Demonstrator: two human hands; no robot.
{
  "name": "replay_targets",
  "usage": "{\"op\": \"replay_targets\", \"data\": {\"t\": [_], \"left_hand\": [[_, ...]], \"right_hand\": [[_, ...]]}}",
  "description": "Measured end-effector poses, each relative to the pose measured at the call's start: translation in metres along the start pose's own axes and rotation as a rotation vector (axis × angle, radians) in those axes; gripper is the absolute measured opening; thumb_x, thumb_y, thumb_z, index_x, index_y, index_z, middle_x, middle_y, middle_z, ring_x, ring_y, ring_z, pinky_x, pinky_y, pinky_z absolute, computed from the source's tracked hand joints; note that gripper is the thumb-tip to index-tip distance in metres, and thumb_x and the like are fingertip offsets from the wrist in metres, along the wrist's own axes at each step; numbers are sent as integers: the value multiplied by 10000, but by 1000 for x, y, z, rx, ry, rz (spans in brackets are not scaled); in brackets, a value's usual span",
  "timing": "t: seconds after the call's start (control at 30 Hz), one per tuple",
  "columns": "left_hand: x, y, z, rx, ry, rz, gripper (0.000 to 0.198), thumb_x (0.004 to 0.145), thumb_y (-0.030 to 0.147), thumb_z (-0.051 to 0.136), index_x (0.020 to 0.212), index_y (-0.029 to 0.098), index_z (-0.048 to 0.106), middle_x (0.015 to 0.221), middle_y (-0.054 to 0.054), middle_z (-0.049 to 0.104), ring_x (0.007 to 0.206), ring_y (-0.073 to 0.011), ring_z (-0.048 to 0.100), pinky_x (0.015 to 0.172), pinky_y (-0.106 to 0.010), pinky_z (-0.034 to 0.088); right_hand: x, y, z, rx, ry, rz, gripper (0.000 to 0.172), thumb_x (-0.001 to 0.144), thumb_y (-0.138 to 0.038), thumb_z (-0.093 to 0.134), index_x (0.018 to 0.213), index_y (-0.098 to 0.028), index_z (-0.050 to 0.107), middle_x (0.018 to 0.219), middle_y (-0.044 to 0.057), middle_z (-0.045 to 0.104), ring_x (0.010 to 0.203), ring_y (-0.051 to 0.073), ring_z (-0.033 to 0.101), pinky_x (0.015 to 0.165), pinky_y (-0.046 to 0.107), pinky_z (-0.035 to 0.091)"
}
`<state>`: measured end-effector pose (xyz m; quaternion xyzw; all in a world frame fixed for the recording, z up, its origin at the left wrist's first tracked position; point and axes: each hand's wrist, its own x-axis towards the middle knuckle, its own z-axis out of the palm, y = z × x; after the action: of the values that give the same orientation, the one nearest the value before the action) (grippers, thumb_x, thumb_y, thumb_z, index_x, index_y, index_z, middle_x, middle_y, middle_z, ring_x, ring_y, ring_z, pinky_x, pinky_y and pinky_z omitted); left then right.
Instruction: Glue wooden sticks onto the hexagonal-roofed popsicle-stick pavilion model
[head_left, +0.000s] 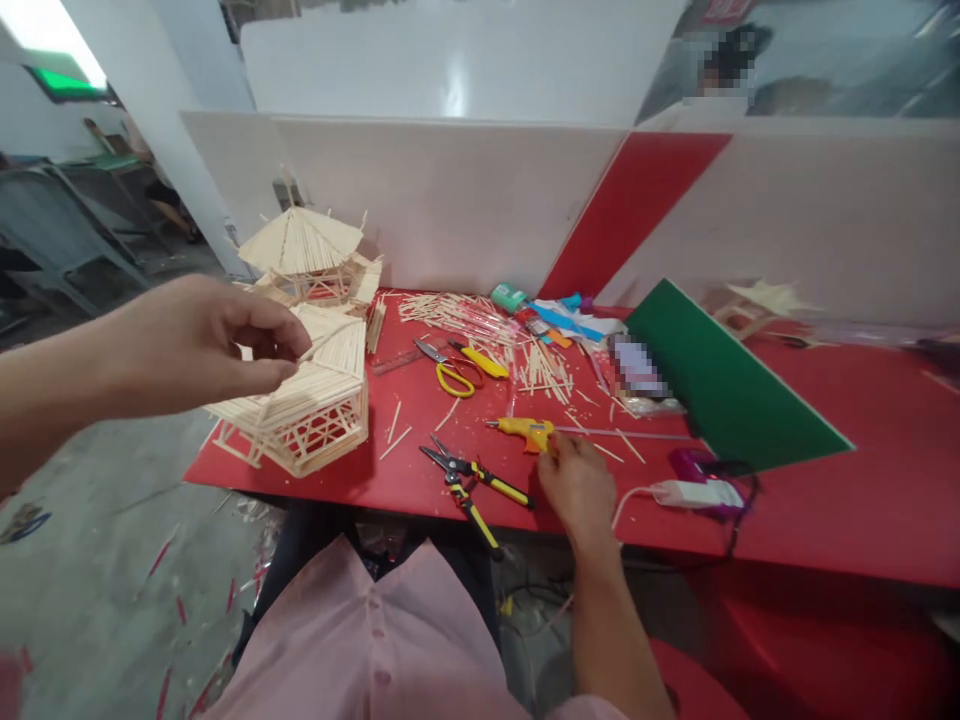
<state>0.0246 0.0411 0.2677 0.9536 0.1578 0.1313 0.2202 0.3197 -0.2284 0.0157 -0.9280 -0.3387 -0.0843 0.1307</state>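
Observation:
My left hand (202, 345) is over the roof of a small pavilion model (330, 385) made of thin wooden sticks. Its thumb and fingers are curled in close together by the roof; whatever is between the tips is too small to make out. My right hand (581, 490) grips the handle end of a yellow hot glue gun (529, 432), whose nozzle points left over the red table (405, 465). A clear glue stick (637, 434) runs out of its back. Below the gun lie cutting pliers (476, 485) with black-and-yellow handles, jaws apart.
Behind stands a taller stick pavilion (304, 245). Yellow-handled scissors (452, 378), a yellow utility knife (484, 362) and loose sticks (546, 372) lie mid-table. A green board (735, 390) leans at right, near a white power strip (697, 494) with cords. A partition (450, 190) rises behind.

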Motion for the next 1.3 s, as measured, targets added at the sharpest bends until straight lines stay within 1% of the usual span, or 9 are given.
{"op": "replay_targets", "data": {"t": [0.1,0.23,0.37,0.5,0.6,0.73,0.9,1.0,1.3], "left_hand": [[-36,30,20,-55,174,139,43,772,227,701,750,191,695,709,33,686,517,-65,564,438,-126,450],[-71,54,94,-462,218,169,182,795,71,638,877,219,706,819,-44,755,695,-148,719,578,-190,580],[-80,37,182,-804,254,74,252,833,64,623,1006,208,737,1014,-105,771,845,-197,755,669,-238,625],[-76,13,233,-995,228,23,257,925,200,554,1071,229,764,1121,-119,746,1033,-237,719,849,-325,613],[-72,5,249,-1172,245,-163,216,886,328,637,975,208,791,1072,-130,759,1017,-275,718,918,-403,588],[-67,3,259,-1208,344,-342,121,791,302,754,830,194,791,941,-106,774,846,-234,741,773,-344,631],[-66,0,268,-1364,327,-422,359,754,289,786,1105,228,738,1345,-127,625,948,-261,739,691,-307,647],[-64,-3,271,-1428,290,-493,533,724,256,811,1236,259,665,1416,-122,568,1002,-268,728,720,-283,640],[-59,-5,284,-1537,234,-680,396,679,362,841,969,136,694,767,-63,748,624,-181,727,613,-273,604]], "right_hand": [[-15,-17,4,250,38,-122,404,914,-344,461,1214,-150,651,1203,157,664,1132,296,604,952,433,495],[-41,-54,9,499,-97,-269,351,927,-393,491,1157,-204,676,1146,106,687,1082,249,627,946,395,504],[-45,-72,7,585,-211,-321,312,927,-351,513,1166,-225,670,1103,77,693,1021,217,641,917,364,509],[-25,-73,-9,535,-258,-369,326,933,-352,509,1170,-208,681,1148,91,696,1074,227,636,934,371,499],[-12,-78,-23,476,-241,-409,345,940,-349,494,1191,-201,680,1183,99,693,1108,234,629,957,378,487],[-15,-81,-26,402,-267,-424,360,950,-365,483,1217,-200,659,1194,105,685,1116,238,626,942,371,493],[-40,-56,-9,182,-350,-390,561,878,-502,594,1310,-143,584,1252,176,627,1151,313,594,938,427,487],[-55,-46,-2,99,-416,-389,798,781,-586,683,1403,-122,493,1369,213,546,1240,354,527,989,469,446],[-49,-64,2,-78,-458,-403,764,757,-408,713,1432,-167,450,1357,188,547,1178,348,518,877,439,436]]}}
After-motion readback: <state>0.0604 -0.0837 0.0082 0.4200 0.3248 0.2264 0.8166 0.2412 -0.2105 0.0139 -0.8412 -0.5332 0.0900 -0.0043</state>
